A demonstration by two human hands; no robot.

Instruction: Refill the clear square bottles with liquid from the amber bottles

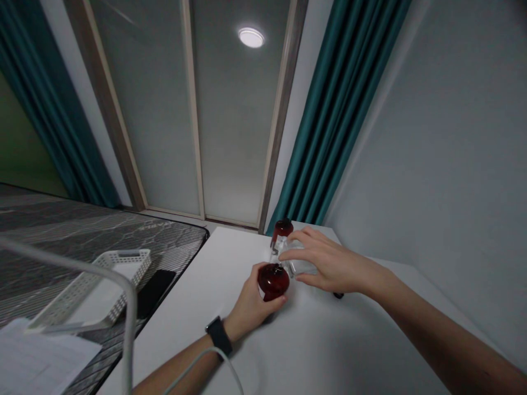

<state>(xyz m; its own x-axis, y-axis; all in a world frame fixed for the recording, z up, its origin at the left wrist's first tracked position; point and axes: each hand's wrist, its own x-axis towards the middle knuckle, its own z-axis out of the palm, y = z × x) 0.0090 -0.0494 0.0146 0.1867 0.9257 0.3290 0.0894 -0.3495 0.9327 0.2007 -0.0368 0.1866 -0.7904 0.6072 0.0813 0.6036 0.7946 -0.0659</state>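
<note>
My left hand [255, 302] is wrapped around a rounded, dark red see-through bottle [274, 282], which stands on the white table with a small dark neck on top. My right hand [321, 258] reaches in from the right, its fingers and thumb curved around a clear, colourless bottle [303, 267] close beside the red one. Part of the clear bottle is hidden by the fingers. Just behind, a second dark red bottle [284, 227] stands near the far edge of the table, partly covered by clear pieces and my right fingers.
The white table [197, 307] meets a grey wall on the right. To the left, a dark patterned surface carries a white perforated basket [129, 253], a black flat object [156, 291] and paper sheets [45, 356]. A pale cable [130, 329] crosses the near left. A small black object [338, 295] lies below my right wrist.
</note>
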